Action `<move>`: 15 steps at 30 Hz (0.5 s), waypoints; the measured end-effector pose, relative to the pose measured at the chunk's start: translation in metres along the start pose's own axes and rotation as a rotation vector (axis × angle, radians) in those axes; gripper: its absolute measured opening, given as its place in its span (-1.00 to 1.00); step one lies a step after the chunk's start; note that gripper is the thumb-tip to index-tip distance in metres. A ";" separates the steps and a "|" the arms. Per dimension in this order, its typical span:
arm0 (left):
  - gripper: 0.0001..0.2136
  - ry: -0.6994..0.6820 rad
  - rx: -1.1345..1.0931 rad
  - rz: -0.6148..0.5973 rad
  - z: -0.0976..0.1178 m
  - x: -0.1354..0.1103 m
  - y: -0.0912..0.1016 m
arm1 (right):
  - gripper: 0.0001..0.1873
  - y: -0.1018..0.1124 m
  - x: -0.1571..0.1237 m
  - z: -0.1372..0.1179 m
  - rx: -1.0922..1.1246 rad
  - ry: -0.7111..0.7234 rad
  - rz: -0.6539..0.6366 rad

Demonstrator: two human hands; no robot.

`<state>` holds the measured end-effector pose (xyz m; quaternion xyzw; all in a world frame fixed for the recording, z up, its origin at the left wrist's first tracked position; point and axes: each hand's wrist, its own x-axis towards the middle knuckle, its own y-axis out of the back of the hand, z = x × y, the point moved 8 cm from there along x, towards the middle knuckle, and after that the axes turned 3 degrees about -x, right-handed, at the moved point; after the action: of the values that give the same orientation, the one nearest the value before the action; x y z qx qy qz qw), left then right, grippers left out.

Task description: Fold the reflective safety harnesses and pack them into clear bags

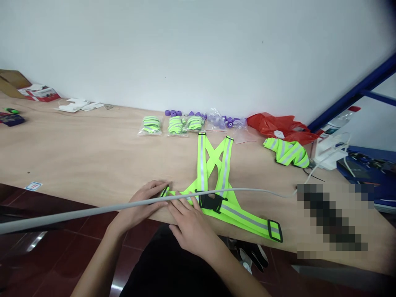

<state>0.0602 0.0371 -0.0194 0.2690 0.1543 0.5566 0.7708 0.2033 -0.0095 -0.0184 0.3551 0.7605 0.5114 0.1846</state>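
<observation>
A neon yellow reflective safety vest [213, 173] lies spread on the wooden table [93, 156], its crossed straps running away from me and its belt along the near edge. My left hand [144, 204] rests on the belt's left end, fingers closed round it. My right hand [188, 225] lies flat on the belt just left of the black buckle [212, 202], fingers stretched out. A grey cable [93, 211] runs across in front of both hands.
Three bagged folded vests [175, 125] sit at the back with purple small parts [198, 114] and a red plastic bag [278, 126]. Another rolled vest [287, 152] lies at the right. Boxes [37, 93] and papers are far left. A blurred patch covers the right near edge.
</observation>
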 end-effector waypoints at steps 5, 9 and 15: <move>-0.59 0.030 -0.069 0.052 -0.004 0.004 0.005 | -0.36 0.000 -0.001 0.001 -0.001 0.007 0.000; -0.58 0.089 -0.107 0.074 -0.009 0.007 0.002 | -0.36 0.000 -0.001 0.001 0.000 0.007 -0.004; -0.62 0.116 -0.126 0.029 -0.005 0.008 0.002 | -0.43 -0.004 -0.016 -0.003 -0.120 -0.033 0.099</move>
<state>0.0589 0.0461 -0.0215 0.1894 0.1594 0.5909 0.7678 0.2114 -0.0241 -0.0224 0.3890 0.7068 0.5587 0.1924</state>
